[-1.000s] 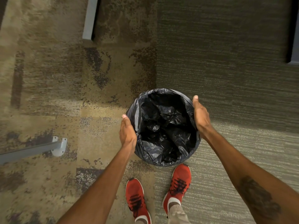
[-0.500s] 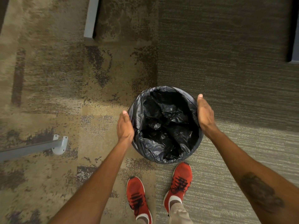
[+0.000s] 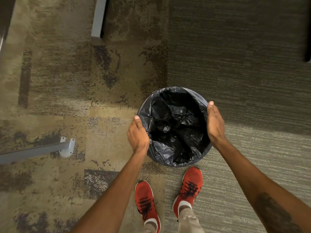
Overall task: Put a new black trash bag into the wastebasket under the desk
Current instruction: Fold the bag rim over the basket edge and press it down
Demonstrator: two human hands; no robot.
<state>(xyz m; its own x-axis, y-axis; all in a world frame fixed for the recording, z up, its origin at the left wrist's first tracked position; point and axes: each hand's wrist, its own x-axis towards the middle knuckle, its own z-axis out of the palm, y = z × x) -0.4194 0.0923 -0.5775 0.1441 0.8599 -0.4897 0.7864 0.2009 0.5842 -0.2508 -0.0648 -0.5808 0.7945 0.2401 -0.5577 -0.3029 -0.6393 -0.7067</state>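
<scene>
Left hand point(image 3: 138, 137), right hand point(image 3: 215, 123), flat against bag-lined wastebasket point(image 3: 175, 163)

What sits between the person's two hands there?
The wastebasket, lined with a black trash bag, fills the stretch between left hand and right hand, seen from the head camera.

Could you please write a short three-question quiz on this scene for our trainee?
1. True or false: the black trash bag already lines the wastebasket.
2. Which hand touches the side nearer the grey metal foot: A) left hand, B) right hand?
3. What colour are the shoes just below the wastebasket?

Key: 1 true; 2 A; 3 red.
</scene>
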